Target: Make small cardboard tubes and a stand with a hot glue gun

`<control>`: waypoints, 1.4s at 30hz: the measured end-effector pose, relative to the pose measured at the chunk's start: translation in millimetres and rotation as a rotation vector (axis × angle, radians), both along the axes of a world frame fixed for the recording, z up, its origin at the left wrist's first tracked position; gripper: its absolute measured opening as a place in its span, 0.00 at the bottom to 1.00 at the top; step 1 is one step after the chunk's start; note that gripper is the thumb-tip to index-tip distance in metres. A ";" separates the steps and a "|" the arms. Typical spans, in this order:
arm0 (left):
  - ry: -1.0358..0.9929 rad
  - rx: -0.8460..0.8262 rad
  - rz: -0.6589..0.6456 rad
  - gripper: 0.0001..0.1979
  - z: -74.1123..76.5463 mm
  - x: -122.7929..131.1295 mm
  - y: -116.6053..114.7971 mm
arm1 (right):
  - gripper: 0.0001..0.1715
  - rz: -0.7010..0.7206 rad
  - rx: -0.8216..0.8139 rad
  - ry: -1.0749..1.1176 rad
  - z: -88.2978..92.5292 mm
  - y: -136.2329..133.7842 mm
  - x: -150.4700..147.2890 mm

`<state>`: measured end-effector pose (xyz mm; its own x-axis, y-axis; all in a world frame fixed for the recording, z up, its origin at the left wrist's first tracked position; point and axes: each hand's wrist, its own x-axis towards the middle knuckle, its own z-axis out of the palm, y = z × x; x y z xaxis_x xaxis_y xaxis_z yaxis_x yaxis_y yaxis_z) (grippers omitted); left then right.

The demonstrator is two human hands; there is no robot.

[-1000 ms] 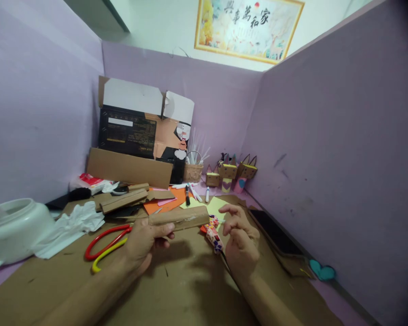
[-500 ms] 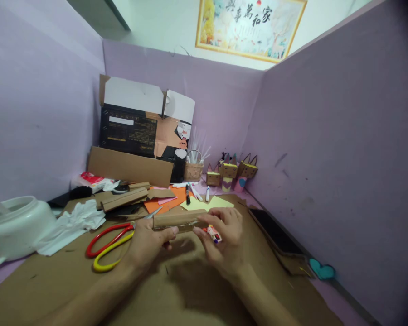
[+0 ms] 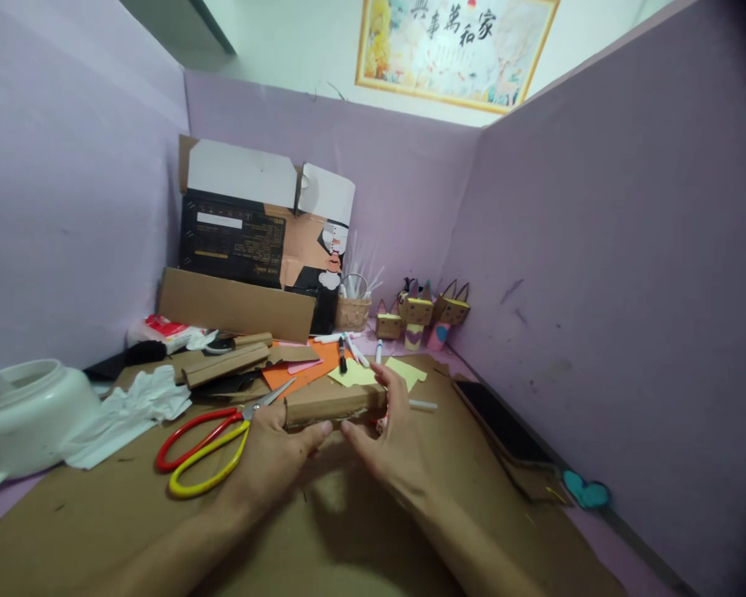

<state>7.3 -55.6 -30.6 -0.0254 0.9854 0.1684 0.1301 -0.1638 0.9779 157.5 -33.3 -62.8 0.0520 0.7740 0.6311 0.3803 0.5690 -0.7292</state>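
Both my hands hold a folded brown cardboard strip (image 3: 336,406) level above the cardboard sheet. My left hand (image 3: 277,448) grips its left end, thumb along the near side. Around the right end, my right hand (image 3: 389,439) has its fingers over the far side and its thumb at the lower near edge. A small white-and-red object (image 3: 381,425) shows partly behind my right hand; what it is, I cannot tell. A thin white stick (image 3: 423,405) sticks out past that hand. Beside my left hand lie scissors (image 3: 249,412) with red and yellow handles, blades apart.
At left stand a white pot (image 3: 34,419) and crumpled tissue (image 3: 133,410). Cardboard scraps (image 3: 227,365), markers (image 3: 379,351) and yellow paper (image 3: 351,374) lie farther back. A dark flat panel (image 3: 503,423) lies along the right wall. Cardboard animal figures (image 3: 419,311) stand in the back corner.
My right hand has shifted slightly left and turned, its fingers now wrapped over the strip's right end. The white stick has come into view, and the white-and-red object is more hidden.
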 end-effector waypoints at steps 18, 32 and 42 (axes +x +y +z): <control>-0.354 -0.139 -0.077 0.07 -3.2 -12.8 16.4 | 0.23 0.179 -0.421 0.924 18.1 16.4 21.6; -0.293 -0.099 -0.120 0.05 -11.1 -12.5 16.9 | 0.38 0.382 -0.354 0.377 4.6 4.9 11.0; -0.216 -0.079 -0.153 0.03 -14.1 -9.0 13.5 | 0.25 0.190 -0.413 0.388 8.4 -1.8 4.3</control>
<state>-1.8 -42.2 -44.7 0.0982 0.9903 0.0978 -0.1031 -0.0876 0.9908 161.8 -35.0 -54.5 0.0555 0.9696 0.2383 -0.0386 0.2406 -0.9699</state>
